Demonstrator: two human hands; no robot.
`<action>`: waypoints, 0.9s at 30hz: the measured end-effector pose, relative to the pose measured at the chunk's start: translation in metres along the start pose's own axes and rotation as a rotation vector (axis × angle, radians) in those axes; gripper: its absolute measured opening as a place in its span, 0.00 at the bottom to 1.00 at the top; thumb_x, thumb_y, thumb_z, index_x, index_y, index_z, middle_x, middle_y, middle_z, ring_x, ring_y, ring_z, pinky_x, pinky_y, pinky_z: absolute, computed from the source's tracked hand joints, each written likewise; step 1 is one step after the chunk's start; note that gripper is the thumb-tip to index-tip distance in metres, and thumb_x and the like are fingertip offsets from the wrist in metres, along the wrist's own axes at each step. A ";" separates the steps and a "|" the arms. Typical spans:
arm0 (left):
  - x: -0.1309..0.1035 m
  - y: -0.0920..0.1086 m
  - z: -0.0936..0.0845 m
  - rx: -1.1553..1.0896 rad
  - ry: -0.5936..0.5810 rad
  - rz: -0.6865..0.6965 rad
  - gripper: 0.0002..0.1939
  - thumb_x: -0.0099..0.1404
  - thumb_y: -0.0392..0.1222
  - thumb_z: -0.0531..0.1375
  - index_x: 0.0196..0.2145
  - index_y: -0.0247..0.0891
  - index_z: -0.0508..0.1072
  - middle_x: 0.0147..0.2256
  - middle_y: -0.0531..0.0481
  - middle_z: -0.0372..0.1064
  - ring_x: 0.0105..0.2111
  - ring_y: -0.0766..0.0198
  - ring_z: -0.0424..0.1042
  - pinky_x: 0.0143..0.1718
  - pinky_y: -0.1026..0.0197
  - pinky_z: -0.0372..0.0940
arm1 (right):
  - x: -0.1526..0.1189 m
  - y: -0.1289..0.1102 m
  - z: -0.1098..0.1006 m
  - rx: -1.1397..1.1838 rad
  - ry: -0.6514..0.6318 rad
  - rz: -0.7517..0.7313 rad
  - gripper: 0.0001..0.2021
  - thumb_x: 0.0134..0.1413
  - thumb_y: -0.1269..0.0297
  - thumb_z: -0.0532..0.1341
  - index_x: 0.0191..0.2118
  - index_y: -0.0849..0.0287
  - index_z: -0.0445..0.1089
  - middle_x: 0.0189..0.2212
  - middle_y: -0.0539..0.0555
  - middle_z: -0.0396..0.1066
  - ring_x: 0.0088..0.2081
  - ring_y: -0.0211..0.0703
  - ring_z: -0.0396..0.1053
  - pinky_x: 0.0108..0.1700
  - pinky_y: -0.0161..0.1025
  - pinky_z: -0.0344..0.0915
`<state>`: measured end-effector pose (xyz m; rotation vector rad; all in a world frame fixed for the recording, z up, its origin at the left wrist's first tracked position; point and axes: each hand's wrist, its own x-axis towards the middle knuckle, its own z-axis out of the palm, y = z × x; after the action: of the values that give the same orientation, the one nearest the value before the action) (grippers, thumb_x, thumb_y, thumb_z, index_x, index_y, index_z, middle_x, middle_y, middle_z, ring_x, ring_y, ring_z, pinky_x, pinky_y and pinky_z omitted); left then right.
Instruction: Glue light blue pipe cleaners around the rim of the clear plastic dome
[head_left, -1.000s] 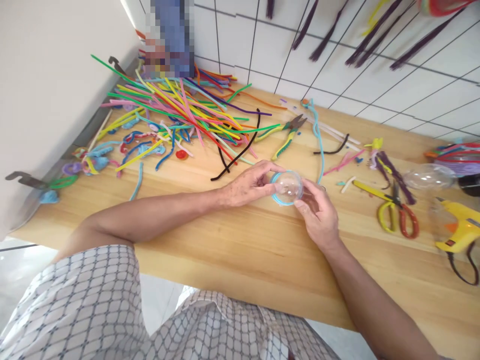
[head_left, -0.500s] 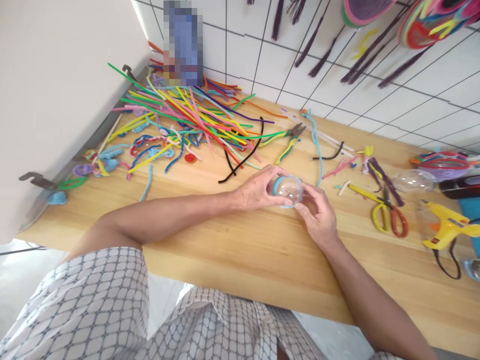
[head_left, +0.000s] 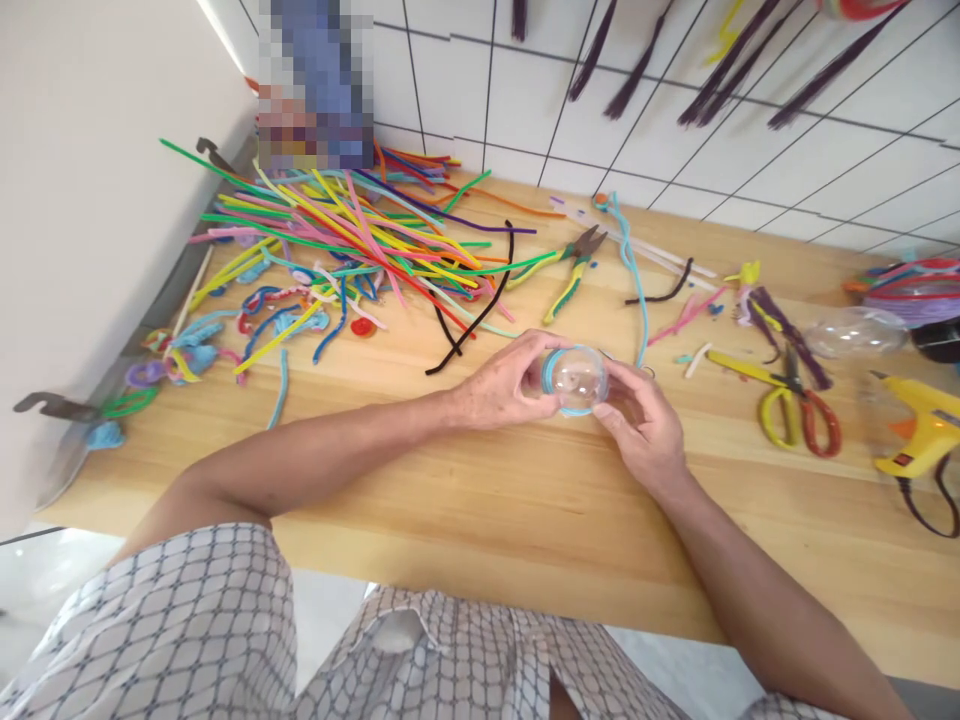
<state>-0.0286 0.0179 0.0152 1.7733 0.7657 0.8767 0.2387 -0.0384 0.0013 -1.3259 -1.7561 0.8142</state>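
A small clear plastic ball [head_left: 579, 378] with light blue pipe cleaner around it is held between both hands above the wooden table [head_left: 480, 520]. My left hand [head_left: 506, 385] grips its left side, thumb below and fingers above. My right hand [head_left: 645, 425] holds the right side with bent fingers and thumb. Behind the ball lie pliers [head_left: 574, 275] with yellow-green handles, and a light blue pipe cleaner [head_left: 636, 285] stretches back from near my right fingers. Black pipe cleaners [head_left: 480, 315] lie beyond my left hand.
A big heap of coloured pipe cleaners [head_left: 360, 230] covers the back left. Scissors [head_left: 791, 400], a yellow glue gun [head_left: 919, 425] and a clear plastic piece [head_left: 859, 330] lie at the right. Purple tassels [head_left: 637, 70] hang before the tiled wall [head_left: 450, 80].
The view has shifted slightly, so most table items appear moved or rotated. Both hands keep their hold on the ball, whose blue loop now shows more along the bottom.
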 end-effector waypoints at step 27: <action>0.002 0.014 0.004 0.042 0.065 -0.119 0.26 0.67 0.54 0.70 0.57 0.39 0.72 0.43 0.49 0.75 0.36 0.62 0.71 0.39 0.59 0.68 | 0.002 -0.011 0.002 -0.146 0.031 -0.151 0.25 0.68 0.48 0.71 0.66 0.50 0.75 0.62 0.63 0.79 0.60 0.60 0.79 0.55 0.58 0.83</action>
<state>-0.0223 0.0135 0.0276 1.7243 0.9282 0.8470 0.2317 -0.0392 0.0107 -1.2733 -1.8947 0.5879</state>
